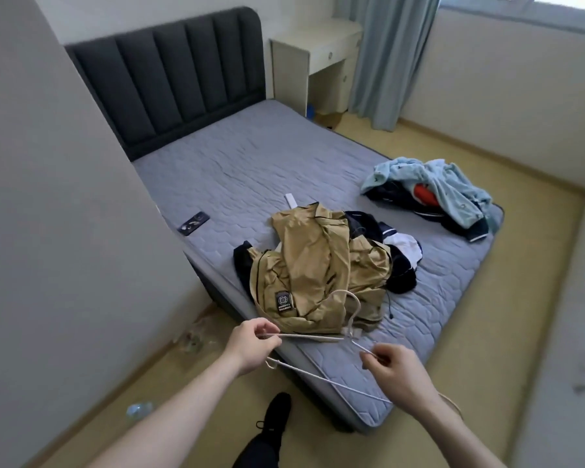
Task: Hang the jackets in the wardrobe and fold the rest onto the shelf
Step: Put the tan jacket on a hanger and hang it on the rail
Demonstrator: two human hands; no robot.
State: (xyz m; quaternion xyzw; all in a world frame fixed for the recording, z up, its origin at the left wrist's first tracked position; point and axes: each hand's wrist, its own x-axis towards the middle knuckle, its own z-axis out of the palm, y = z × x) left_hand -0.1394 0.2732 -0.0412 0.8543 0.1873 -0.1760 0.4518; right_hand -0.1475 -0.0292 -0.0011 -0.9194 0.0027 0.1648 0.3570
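Jackets lie on the bed (pixel 250 170): a tan jacket (pixel 314 265) heaped just beyond both hands, a light blue jacket (pixel 453 184) bundled farther off, beyond the right hand (pixel 394 373). That hand pinches one end of a thin white hanger (pixel 318 337); the left hand (pixel 250 344) pinches the other end, its hook up against the tan cloth. A second hanger (pixel 331 383) juts out under the left hand
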